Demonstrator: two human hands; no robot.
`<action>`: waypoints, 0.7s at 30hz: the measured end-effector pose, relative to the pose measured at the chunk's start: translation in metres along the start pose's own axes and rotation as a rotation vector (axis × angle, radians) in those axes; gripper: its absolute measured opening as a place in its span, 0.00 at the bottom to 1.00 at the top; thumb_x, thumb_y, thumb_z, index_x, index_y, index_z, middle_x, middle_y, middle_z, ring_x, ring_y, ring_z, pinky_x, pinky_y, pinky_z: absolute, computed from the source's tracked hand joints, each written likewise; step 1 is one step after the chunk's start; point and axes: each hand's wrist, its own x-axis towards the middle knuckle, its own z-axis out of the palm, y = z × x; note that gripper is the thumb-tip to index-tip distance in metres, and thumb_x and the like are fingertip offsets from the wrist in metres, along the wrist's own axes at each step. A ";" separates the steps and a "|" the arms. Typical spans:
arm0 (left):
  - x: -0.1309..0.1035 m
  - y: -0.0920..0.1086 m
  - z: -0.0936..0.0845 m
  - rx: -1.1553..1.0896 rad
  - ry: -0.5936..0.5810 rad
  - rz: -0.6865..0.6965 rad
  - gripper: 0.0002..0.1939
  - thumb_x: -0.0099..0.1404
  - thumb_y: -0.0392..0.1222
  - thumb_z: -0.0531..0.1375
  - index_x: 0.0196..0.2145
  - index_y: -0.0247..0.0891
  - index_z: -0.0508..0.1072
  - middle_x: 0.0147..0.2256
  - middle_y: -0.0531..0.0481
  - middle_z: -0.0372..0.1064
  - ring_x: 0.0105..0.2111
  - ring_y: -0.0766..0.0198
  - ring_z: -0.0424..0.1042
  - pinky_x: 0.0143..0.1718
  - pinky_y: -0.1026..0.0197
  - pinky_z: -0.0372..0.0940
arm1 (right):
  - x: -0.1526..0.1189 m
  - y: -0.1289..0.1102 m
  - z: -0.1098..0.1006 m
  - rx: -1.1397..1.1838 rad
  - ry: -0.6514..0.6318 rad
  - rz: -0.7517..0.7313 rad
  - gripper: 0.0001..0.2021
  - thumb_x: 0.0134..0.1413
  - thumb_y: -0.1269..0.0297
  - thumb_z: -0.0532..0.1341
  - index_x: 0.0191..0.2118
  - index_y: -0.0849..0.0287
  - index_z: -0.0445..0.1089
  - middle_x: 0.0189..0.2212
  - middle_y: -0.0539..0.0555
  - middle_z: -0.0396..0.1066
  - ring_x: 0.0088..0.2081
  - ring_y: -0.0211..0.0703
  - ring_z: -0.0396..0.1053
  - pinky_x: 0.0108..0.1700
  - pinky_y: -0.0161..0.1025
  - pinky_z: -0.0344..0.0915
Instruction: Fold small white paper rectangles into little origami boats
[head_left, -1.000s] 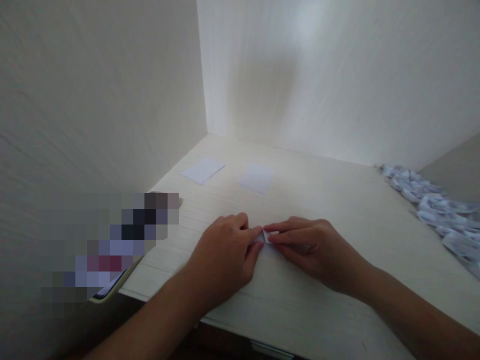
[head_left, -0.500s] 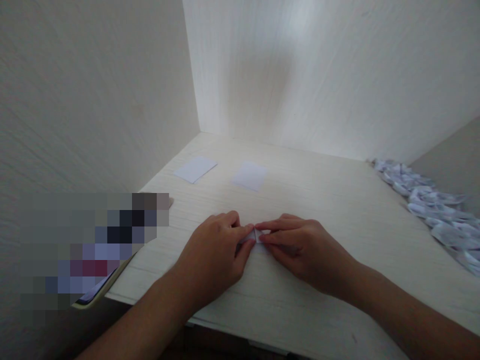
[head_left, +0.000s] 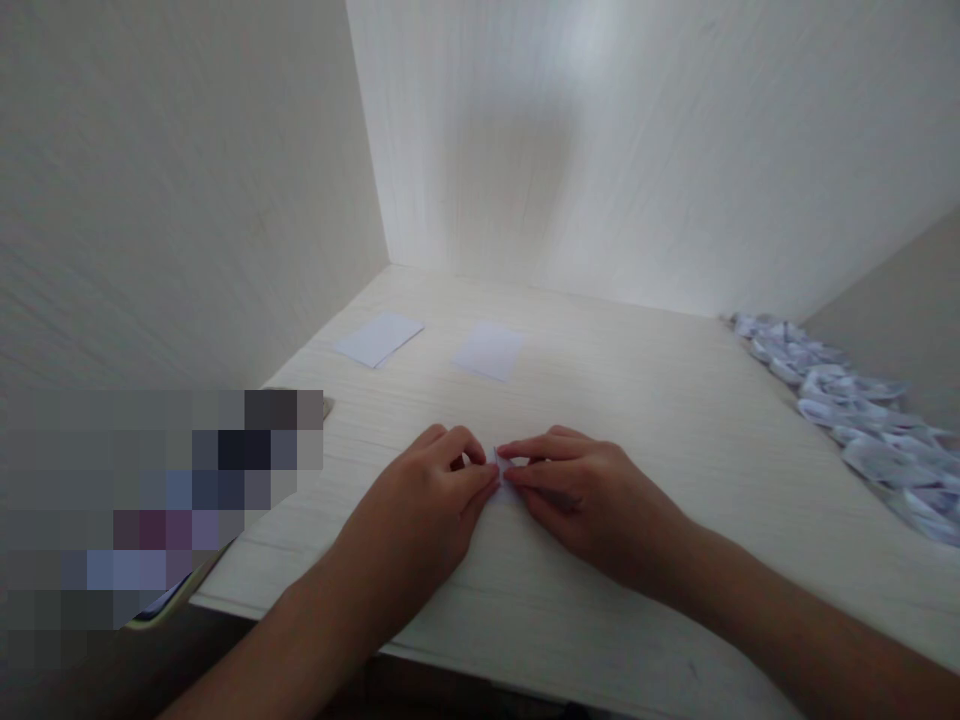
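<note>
A small piece of folded white paper sits between my two hands, low over the table near its front. My left hand pinches the paper's left side between thumb and forefinger. From the right, my right hand holds the other side with its fingertips. Most of the paper is covered by my fingers, so its full folded shape is hidden.
Farther back on the pale table lie a flat sheet of white paper and a few stacked sheets. Along the right edge runs a row of folded paper pieces. A phone-like device, partly pixelated, stands at the left.
My left thumb and forefinger have closed together at the paper's middle, and less of the paper shows. The whole view has shifted slightly, so things appear farther left.
</note>
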 end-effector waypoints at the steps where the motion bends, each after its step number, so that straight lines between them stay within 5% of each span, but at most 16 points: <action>1: 0.000 0.001 0.000 0.018 -0.008 0.013 0.11 0.72 0.31 0.57 0.37 0.36 0.80 0.37 0.45 0.73 0.39 0.56 0.70 0.42 0.52 0.70 | 0.000 0.000 0.001 0.000 0.005 -0.001 0.11 0.59 0.78 0.64 0.42 0.61 0.82 0.46 0.57 0.81 0.43 0.46 0.78 0.48 0.42 0.76; 9: -0.009 0.015 -0.004 0.166 -0.143 -0.011 0.13 0.74 0.39 0.55 0.50 0.33 0.77 0.43 0.42 0.73 0.44 0.48 0.68 0.48 0.39 0.69 | -0.003 0.000 0.006 0.024 0.032 0.041 0.11 0.60 0.76 0.63 0.42 0.59 0.82 0.47 0.56 0.81 0.45 0.46 0.77 0.51 0.45 0.75; 21: -0.016 0.029 -0.003 0.226 -0.165 -0.070 0.16 0.72 0.44 0.58 0.53 0.36 0.75 0.50 0.42 0.74 0.49 0.46 0.70 0.52 0.38 0.67 | -0.002 -0.001 0.006 0.072 0.044 0.055 0.12 0.59 0.79 0.62 0.40 0.56 0.81 0.46 0.52 0.82 0.44 0.44 0.77 0.48 0.42 0.75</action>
